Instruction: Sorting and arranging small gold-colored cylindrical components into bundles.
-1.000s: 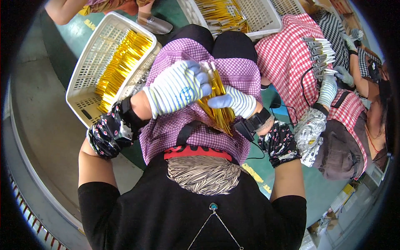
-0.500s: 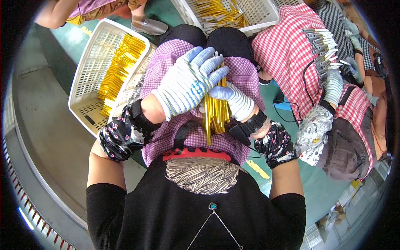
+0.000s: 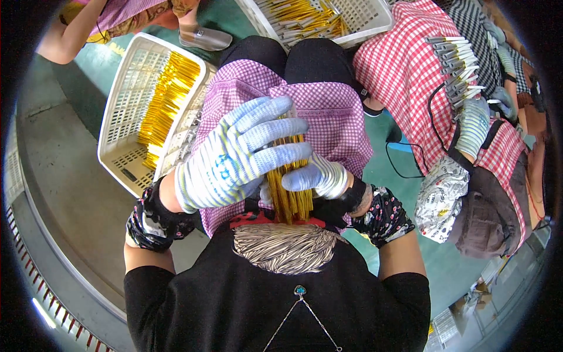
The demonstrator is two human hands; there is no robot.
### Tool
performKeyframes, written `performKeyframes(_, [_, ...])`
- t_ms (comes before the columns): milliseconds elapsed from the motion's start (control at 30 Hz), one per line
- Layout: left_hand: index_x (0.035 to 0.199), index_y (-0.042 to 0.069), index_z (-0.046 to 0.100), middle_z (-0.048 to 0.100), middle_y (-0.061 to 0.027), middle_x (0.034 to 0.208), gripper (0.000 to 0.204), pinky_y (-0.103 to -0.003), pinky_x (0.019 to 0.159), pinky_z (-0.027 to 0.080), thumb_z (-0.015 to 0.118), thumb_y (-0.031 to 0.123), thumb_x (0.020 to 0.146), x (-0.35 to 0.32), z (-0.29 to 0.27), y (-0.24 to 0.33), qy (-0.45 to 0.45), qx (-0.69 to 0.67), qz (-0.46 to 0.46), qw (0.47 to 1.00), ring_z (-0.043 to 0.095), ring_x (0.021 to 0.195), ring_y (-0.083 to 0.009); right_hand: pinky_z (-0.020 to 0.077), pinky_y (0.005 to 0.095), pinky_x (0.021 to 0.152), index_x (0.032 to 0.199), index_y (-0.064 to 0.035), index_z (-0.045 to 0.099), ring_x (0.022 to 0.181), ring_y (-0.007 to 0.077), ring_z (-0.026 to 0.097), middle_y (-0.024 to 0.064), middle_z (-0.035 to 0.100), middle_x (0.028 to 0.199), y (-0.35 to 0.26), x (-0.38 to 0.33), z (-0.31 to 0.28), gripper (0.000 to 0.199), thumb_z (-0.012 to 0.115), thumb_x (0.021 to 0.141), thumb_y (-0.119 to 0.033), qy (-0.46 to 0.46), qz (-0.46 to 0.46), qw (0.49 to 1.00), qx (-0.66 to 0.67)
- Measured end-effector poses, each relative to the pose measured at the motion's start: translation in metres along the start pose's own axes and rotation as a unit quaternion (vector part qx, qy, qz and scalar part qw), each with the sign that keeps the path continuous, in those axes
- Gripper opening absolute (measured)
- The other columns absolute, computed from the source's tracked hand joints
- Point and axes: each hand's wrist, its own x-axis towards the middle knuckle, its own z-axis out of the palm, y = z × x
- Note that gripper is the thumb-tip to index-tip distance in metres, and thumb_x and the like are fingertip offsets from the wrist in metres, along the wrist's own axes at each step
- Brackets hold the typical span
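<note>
A bundle of slim, shiny gold sticks (image 3: pixel 295 202) stands between my hands, close to my belly. My left hand (image 3: pixel 237 155), in a striped white and blue glove, bends its fingers across the upper part of the bundle. The gloved right hand (image 3: pixel 319 178) grips it lower down from the right, thumb across the front. My left fingers cover much of the bundle's upper end. Under both hands lies my purple checked apron (image 3: pixel 331 117).
A white plastic crate (image 3: pixel 120 111) of gold sticks stands at my left; another crate (image 3: pixel 375 23) with gold and white-grey pieces is beyond my knees. A co-worker in a red checked apron (image 3: pixel 393 64) sits at right, holding a fan of grey-and-white pieces (image 3: pixel 457 67). A black cord (image 3: pixel 404 176) hangs between us.
Both hands have drawn the bundle toward my body. My left hand has moved down and left, its fingers now bent across the bundle. The crates stay in place.
</note>
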Motion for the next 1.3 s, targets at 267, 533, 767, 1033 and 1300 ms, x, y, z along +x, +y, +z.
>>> performKeyframes(267, [0.143,0.001,0.041,0.040,-0.0191,0.147,0.054,-0.041,0.115,0.026,0.050,0.026,0.097,-0.011,-0.005,-0.020,0.181,-0.290,-0.139,0.929,0.032,0.142,-0.0321,0.0551,0.0431,0.084,0.129,-0.0016,0.049,0.094,0.0271,0.067,0.0128,0.065,0.108,-0.008,-0.002,0.006,0.065,0.079,0.076,-0.022,-0.052,0.027,0.998,-0.018])
performKeyframes(533, [0.146,0.000,0.033,0.044,-0.0207,0.144,0.049,-0.040,0.111,0.034,0.034,0.028,0.106,-0.004,0.037,-0.028,0.054,-0.551,-0.053,0.831,0.043,0.135,-0.0314,0.0546,0.0410,0.089,0.130,-0.0027,0.049,0.097,0.0265,0.067,0.0121,0.064,0.110,-0.002,-0.005,0.013,0.067,0.081,0.075,-0.024,-0.035,0.055,0.998,0.028])
performKeyframes(767, [0.137,-0.003,0.043,0.053,-0.0206,0.131,0.040,-0.039,0.103,0.043,0.042,0.021,0.104,0.003,0.037,-0.017,0.075,-0.477,-0.098,0.870,0.053,0.123,-0.0316,0.0555,0.0368,0.074,0.111,-0.0042,0.058,0.084,0.0216,0.066,0.0077,0.064,0.095,0.000,-0.001,0.007,0.049,0.080,0.075,-0.030,-0.008,0.046,0.998,-0.045])
performKeyframes(1033, [0.116,0.002,0.062,0.068,-0.0092,0.104,0.028,-0.032,0.085,0.051,0.052,0.022,0.099,-0.012,0.018,-0.016,0.228,-0.439,-0.256,0.830,0.065,0.097,-0.0188,0.0527,0.0341,0.068,0.133,-0.0050,0.046,0.073,0.0201,0.063,0.0059,0.058,0.087,-0.018,-0.023,-0.010,0.069,0.077,0.076,-0.027,0.021,-0.088,0.996,0.014])
performKeyframes(1300, [0.132,0.009,0.054,0.067,-0.0147,0.109,0.048,-0.039,0.077,0.054,0.058,0.009,0.085,-0.033,0.085,-0.038,-0.143,-0.071,-0.140,0.977,0.066,0.091,-0.0329,0.0494,0.0347,0.072,0.150,-0.0137,0.031,0.078,0.0166,0.059,0.0024,0.054,0.093,-0.028,-0.035,-0.026,0.083,0.075,0.082,-0.029,0.058,-0.197,0.977,0.065])
